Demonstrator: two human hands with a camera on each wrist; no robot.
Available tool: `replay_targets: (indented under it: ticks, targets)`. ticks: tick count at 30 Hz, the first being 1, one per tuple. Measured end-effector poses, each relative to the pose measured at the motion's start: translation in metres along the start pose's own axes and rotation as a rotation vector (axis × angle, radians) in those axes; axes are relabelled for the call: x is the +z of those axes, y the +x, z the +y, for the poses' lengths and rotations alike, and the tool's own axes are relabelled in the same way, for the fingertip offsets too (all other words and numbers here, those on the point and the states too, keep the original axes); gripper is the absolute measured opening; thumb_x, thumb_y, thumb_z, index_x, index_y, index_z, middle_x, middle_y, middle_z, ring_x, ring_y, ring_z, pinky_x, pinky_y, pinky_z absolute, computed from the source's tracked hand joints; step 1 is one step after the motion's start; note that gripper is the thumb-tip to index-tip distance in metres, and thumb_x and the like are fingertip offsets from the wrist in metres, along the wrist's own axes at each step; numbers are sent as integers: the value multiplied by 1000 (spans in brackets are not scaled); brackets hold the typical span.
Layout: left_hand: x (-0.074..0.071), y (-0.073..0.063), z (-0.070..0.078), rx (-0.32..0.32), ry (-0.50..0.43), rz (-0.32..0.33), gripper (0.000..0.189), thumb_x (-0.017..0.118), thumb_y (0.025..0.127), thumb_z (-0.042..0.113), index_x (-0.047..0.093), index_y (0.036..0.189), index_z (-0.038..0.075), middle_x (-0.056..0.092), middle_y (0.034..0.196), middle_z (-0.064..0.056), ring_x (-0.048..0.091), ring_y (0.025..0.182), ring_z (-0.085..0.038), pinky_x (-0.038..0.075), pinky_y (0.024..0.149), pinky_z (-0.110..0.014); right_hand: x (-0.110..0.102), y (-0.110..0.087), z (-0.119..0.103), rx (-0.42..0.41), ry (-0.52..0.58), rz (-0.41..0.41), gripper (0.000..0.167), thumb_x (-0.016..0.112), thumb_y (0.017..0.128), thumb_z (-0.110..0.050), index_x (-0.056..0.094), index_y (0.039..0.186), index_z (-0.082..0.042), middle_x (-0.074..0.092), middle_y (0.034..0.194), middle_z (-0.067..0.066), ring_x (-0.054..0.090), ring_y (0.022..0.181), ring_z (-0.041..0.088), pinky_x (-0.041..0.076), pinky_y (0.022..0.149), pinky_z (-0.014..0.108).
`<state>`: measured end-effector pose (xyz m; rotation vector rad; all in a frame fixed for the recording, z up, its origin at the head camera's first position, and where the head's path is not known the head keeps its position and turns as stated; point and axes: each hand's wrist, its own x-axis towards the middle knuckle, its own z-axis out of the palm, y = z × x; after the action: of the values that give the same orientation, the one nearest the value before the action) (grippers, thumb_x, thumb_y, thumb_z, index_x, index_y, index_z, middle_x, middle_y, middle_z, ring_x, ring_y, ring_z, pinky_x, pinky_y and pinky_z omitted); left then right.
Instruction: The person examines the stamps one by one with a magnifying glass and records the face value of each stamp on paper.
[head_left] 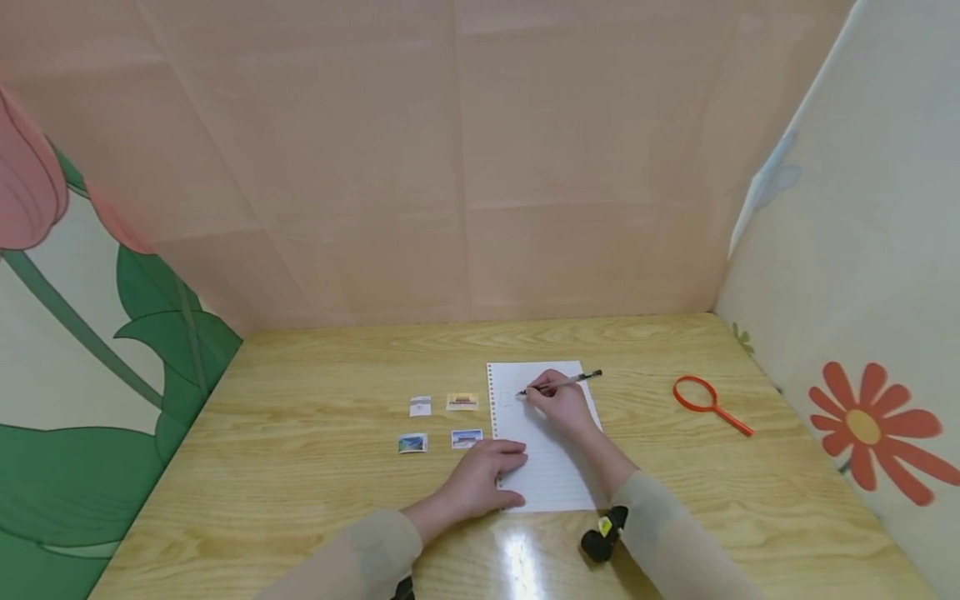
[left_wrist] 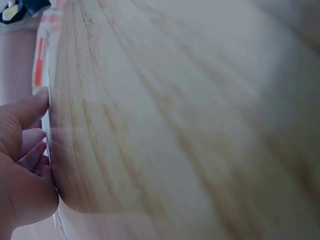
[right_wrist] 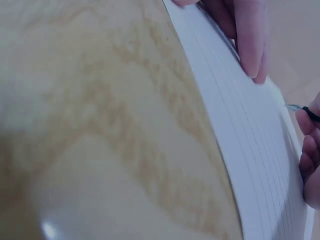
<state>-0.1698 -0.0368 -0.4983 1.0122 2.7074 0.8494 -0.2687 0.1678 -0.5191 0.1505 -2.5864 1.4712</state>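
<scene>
Lined sheet: a white page [head_left: 551, 471] with holes down its left edge lies on the wood-grain table [head_left: 300, 475]; its middle is the clock's centre, with 12 at the far end.
Right hand: on the sheet's upper half towards 1 o'clock, the hand [head_left: 564, 410] pinches a pen between thumb and fingers.
Pen: slim and dark-ended, the pen [head_left: 587, 377] slants, its tip towards 11 o'clock on the page and its back end pointing between 2 and 3.
Marks: faint pen lines [head_left: 507, 401] show near the tip.
Left hand: at 8 o'clock, the hand [head_left: 477, 481] rests over the page's left edge, fingers extended, thumb spread apart, gripping nothing.
Picture cards: four small ones lie flat towards 9 and 10 o'clock, a pale card [head_left: 421, 406] and a yellow card [head_left: 462, 402] in the farther row, a blue-green card [head_left: 412, 443] and a blue-and-white card [head_left: 467, 438] nearer, the last just beside the left hand.
Magnifying glass: orange-red, the glass [head_left: 727, 416] lies near 3 o'clock, handle pointing to 4.
Sleeves: beige on both arms.
</scene>
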Motion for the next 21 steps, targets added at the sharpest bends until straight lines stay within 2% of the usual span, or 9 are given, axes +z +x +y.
replay_targets:
  ticks: [5,12,21]
  targets:
    - [0,0,0,-10,-8,-9,60,82,82,29,61,134,9,54,143,1,47,131,-20,34,111,-34,0,2,0,19,-14,12,6,72,84,-13,67,86,-11,64,77,0,55,69,16,44,58,22]
    - [0,-1,1,1,-5,-4,59,81,82,30,61,134,8,54,143,0,47,131,-20,35,111,-35,1,5,1,-17,-38,18,5,72,83,-12,68,86,-11,64,76,-2,54,68,13,43,59,22]
    - [0,0,-1,3,6,-3,59,81,83,29,61,134,8,54,142,0,47,131,-20,35,111,-35,-2,0,1,-50,-32,-46,4,72,83,-9,69,86,-8,60,70,-2,50,64,13,41,56,22]
